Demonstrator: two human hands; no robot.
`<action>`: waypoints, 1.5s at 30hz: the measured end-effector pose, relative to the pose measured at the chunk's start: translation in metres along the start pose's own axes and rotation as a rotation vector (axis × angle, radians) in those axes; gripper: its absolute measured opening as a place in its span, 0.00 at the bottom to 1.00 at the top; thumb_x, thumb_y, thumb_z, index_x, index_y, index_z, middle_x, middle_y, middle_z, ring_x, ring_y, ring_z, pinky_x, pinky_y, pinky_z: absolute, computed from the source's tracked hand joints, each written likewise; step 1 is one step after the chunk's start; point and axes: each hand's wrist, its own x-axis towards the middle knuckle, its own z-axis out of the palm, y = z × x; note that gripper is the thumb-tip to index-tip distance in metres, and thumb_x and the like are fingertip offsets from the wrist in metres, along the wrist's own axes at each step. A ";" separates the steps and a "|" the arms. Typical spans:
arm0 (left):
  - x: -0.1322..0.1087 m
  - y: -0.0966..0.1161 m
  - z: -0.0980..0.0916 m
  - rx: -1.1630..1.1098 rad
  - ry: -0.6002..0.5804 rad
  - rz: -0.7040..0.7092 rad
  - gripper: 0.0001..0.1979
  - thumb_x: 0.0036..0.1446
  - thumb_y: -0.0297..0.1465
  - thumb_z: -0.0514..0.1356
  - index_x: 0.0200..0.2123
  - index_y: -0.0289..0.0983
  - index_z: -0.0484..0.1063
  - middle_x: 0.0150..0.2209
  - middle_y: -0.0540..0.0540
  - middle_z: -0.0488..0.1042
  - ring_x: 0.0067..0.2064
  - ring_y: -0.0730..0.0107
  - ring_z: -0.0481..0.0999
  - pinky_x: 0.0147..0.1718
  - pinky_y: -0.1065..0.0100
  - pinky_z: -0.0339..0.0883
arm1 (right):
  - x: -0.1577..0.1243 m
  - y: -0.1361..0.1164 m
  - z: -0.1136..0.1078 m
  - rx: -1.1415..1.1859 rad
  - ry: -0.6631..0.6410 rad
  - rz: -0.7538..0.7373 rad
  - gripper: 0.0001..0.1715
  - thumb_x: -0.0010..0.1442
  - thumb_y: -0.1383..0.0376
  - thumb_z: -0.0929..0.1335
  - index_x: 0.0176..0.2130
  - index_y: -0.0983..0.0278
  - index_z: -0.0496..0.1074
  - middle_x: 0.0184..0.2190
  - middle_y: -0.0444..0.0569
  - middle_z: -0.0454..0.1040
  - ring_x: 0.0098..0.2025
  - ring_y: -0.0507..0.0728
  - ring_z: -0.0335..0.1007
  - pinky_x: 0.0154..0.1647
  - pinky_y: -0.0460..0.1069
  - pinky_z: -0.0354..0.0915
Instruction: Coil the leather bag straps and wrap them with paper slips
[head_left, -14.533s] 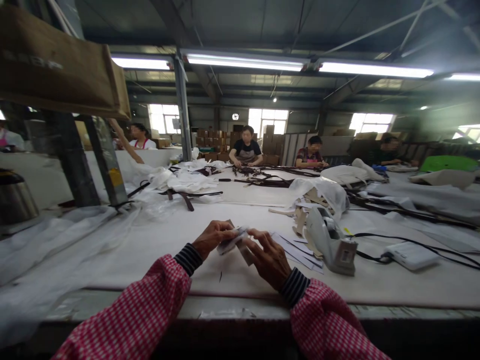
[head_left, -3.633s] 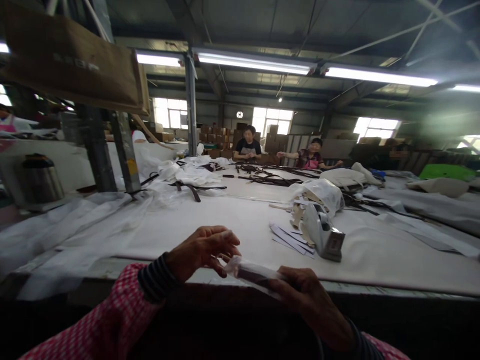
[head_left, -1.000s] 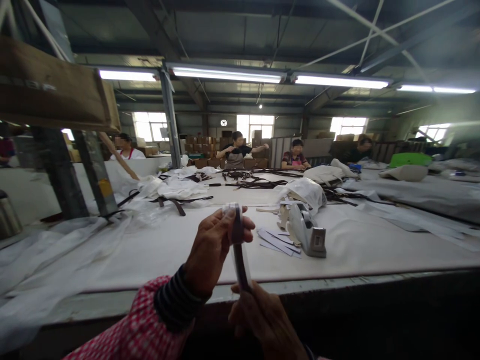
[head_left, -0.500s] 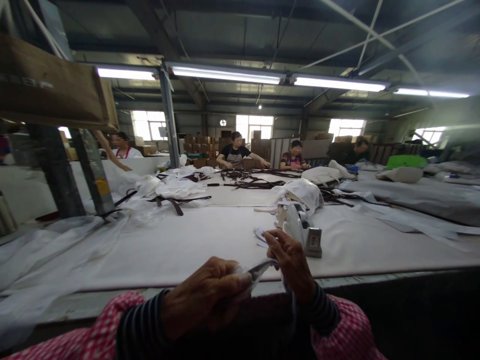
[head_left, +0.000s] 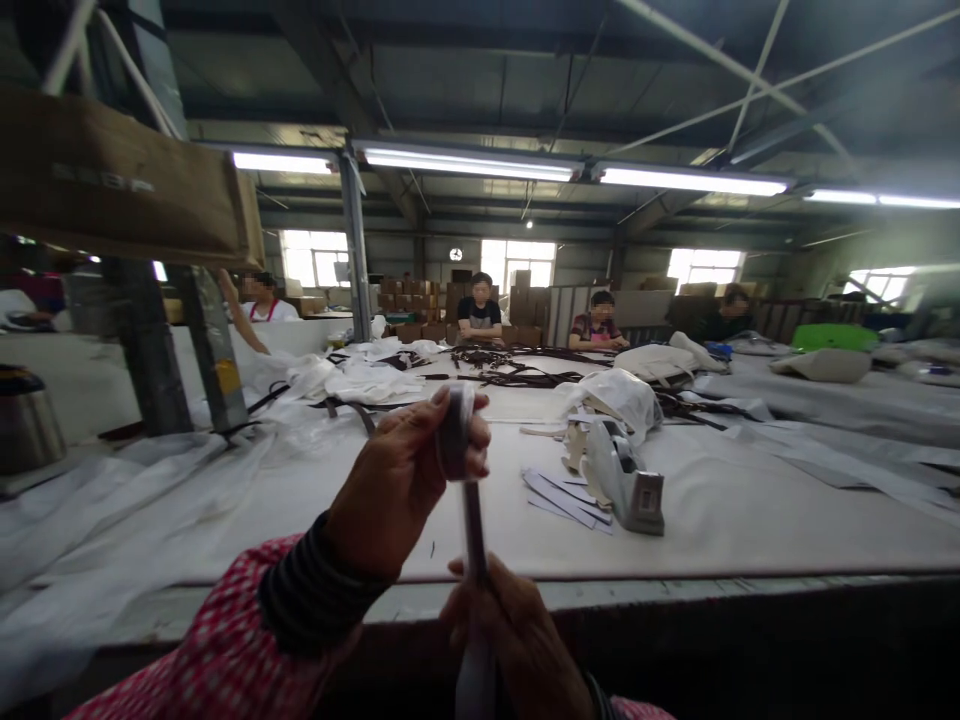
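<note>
A dark strap [head_left: 474,525] hangs upright in front of me, its folded top end partly covered in whitish film. My left hand [head_left: 401,475] grips that upper end between thumb and fingers. Lower down, at the table's front edge, my right hand [head_left: 517,625] is closed round the strap, slightly blurred. Below it the strap looks pale and wrapped, and its lower end runs out of view. To the right of my hands lie several white paper strips [head_left: 566,498] beside a grey tape dispenser [head_left: 634,480].
White cloth covers the table [head_left: 750,520]. Dark straps [head_left: 510,370] lie in a heap farther back, near white wrapping [head_left: 352,375]. A metal post [head_left: 214,350] and a hanging brown bag [head_left: 127,180] are at left. Across the table sit several people [head_left: 480,310].
My left hand has risen with the strap's end, and my right hand has moved down and left from the paper strips onto the strap. A person opposite has drawn their arms in.
</note>
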 end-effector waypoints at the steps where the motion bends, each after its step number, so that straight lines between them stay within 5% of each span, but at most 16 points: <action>1: 0.004 -0.004 -0.007 0.097 0.026 0.121 0.14 0.67 0.36 0.55 0.44 0.31 0.73 0.32 0.44 0.76 0.28 0.71 0.76 0.31 0.69 0.72 | -0.004 -0.003 0.000 0.097 -0.115 0.084 0.27 0.68 0.47 0.61 0.49 0.65 0.71 0.33 0.52 0.78 0.29 0.54 0.73 0.31 0.48 0.67; 4: 0.010 -0.027 -0.037 0.620 0.020 0.405 0.10 0.67 0.37 0.56 0.41 0.35 0.70 0.36 0.43 0.78 0.36 0.64 0.78 0.39 0.64 0.70 | -0.015 -0.016 -0.009 0.290 -0.287 0.242 0.30 0.63 0.43 0.65 0.42 0.67 0.72 0.26 0.49 0.75 0.22 0.50 0.65 0.21 0.43 0.57; 8: -0.004 -0.056 -0.083 1.388 -0.345 0.617 0.12 0.68 0.34 0.53 0.31 0.38 0.65 0.27 0.47 0.72 0.28 0.66 0.70 0.30 0.65 0.58 | -0.019 -0.035 -0.037 0.272 -0.282 0.290 0.26 0.66 0.46 0.63 0.36 0.66 0.70 0.19 0.43 0.67 0.17 0.45 0.49 0.16 0.42 0.43; 13: -0.040 -0.046 -0.098 1.631 -0.605 0.262 0.17 0.66 0.46 0.54 0.33 0.39 0.63 0.28 0.48 0.71 0.26 0.67 0.67 0.26 0.65 0.50 | 0.006 -0.044 -0.071 0.049 -0.303 0.289 0.29 0.66 0.45 0.64 0.27 0.65 0.65 0.15 0.40 0.63 0.16 0.46 0.50 0.16 0.43 0.44; 18: -0.062 -0.032 -0.074 1.374 -0.606 -0.119 0.24 0.66 0.51 0.48 0.27 0.39 0.63 0.23 0.50 0.66 0.25 0.70 0.64 0.25 0.68 0.50 | 0.042 -0.038 -0.076 -0.213 -0.319 0.145 0.27 0.66 0.48 0.65 0.29 0.67 0.71 0.16 0.39 0.63 0.16 0.48 0.59 0.17 0.43 0.52; 22: -0.063 -0.034 -0.057 0.748 -0.401 -0.501 0.28 0.66 0.53 0.46 0.25 0.38 0.65 0.16 0.53 0.61 0.16 0.76 0.55 0.16 0.71 0.45 | 0.035 -0.033 -0.064 -0.410 0.052 -0.134 0.18 0.70 0.54 0.62 0.38 0.63 0.73 0.26 0.43 0.70 0.27 0.52 0.68 0.30 0.46 0.65; 26: -0.057 -0.033 -0.036 0.304 -0.169 -0.549 0.28 0.65 0.52 0.49 0.25 0.35 0.70 0.11 0.56 0.56 0.13 0.79 0.50 0.14 0.74 0.47 | 0.009 -0.028 -0.048 -0.538 0.294 -0.430 0.19 0.69 0.62 0.62 0.58 0.60 0.65 0.47 0.52 0.74 0.46 0.59 0.72 0.47 0.53 0.69; 30: -0.055 -0.031 -0.009 0.069 -0.072 -0.537 0.25 0.63 0.49 0.55 0.25 0.34 0.71 0.10 0.55 0.56 0.14 0.79 0.53 0.15 0.75 0.53 | 0.006 -0.025 -0.032 -0.681 0.275 -0.594 0.22 0.68 0.65 0.63 0.60 0.62 0.63 0.46 0.55 0.75 0.46 0.61 0.72 0.48 0.57 0.69; 34: -0.051 -0.030 0.003 -0.034 -0.072 -0.482 0.24 0.64 0.48 0.55 0.32 0.33 0.75 0.14 0.53 0.62 0.16 0.77 0.59 0.17 0.75 0.59 | 0.020 -0.026 -0.027 -0.621 0.281 -0.489 0.14 0.70 0.62 0.60 0.49 0.63 0.71 0.35 0.54 0.76 0.38 0.61 0.73 0.40 0.55 0.69; 37: -0.046 -0.028 0.002 -0.063 -0.129 -0.426 0.21 0.65 0.44 0.56 0.37 0.31 0.76 0.20 0.49 0.69 0.19 0.75 0.66 0.21 0.74 0.64 | 0.028 -0.026 -0.026 -0.506 0.269 -0.321 0.18 0.70 0.56 0.59 0.42 0.61 0.72 0.32 0.53 0.75 0.35 0.60 0.72 0.35 0.53 0.68; 45: -0.019 -0.007 -0.009 -0.102 -0.078 -0.237 0.14 0.62 0.35 0.61 0.45 0.30 0.76 0.36 0.42 0.76 0.31 0.70 0.76 0.33 0.68 0.73 | 0.029 -0.010 -0.009 0.044 0.030 -0.092 0.25 0.70 0.49 0.58 0.42 0.65 0.69 0.26 0.46 0.71 0.26 0.53 0.66 0.31 0.49 0.65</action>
